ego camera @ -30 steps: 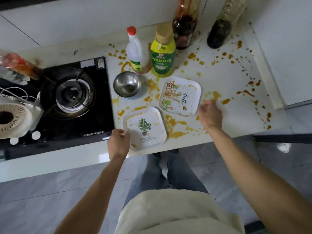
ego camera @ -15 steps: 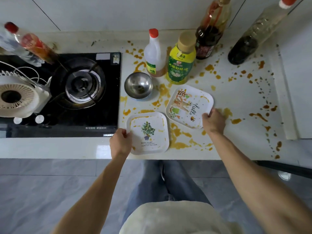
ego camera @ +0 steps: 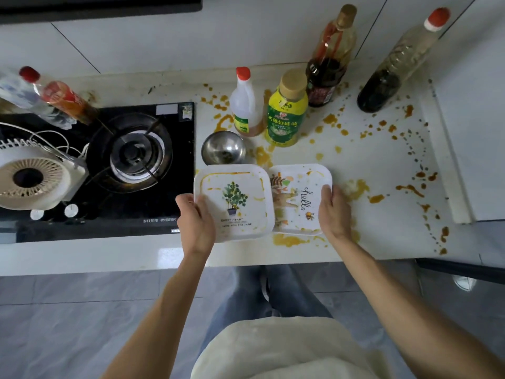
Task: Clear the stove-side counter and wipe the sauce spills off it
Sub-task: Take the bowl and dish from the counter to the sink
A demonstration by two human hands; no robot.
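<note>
White stone counter runs beside a black glass gas stove, and orange-yellow sauce spills dot and smear most of its surface, thickest near the front edge and scattered in drops toward the right wall.

Two square white plates are held over the front of the counter. The left hand grips the left edge of the plant plate, thumb on its rim, fingers closed beneath. The right hand clasps the right edge of the hello plate in the same way. The plant plate's right edge overlaps the hello plate's left edge, lying on top of it. Both plates carry streaks of sauce along their rims. Whether they are lifted clear of the counter or still touch it cannot be told.

Just behind the plates stands a small steel bowl, close to the stove's edge. Behind it stand a clear bottle with a red cap and, touching or nearly touching it on the right, a yellow-green bottle with a tan cap. Farther back, by the wall, stands a dark sauce bottle, and well to its right a tall bottle with dark liquid and a red cap.

On the stove's left side sits a small white fan, and two red-capped bottles stand at the stove's back left.
</note>
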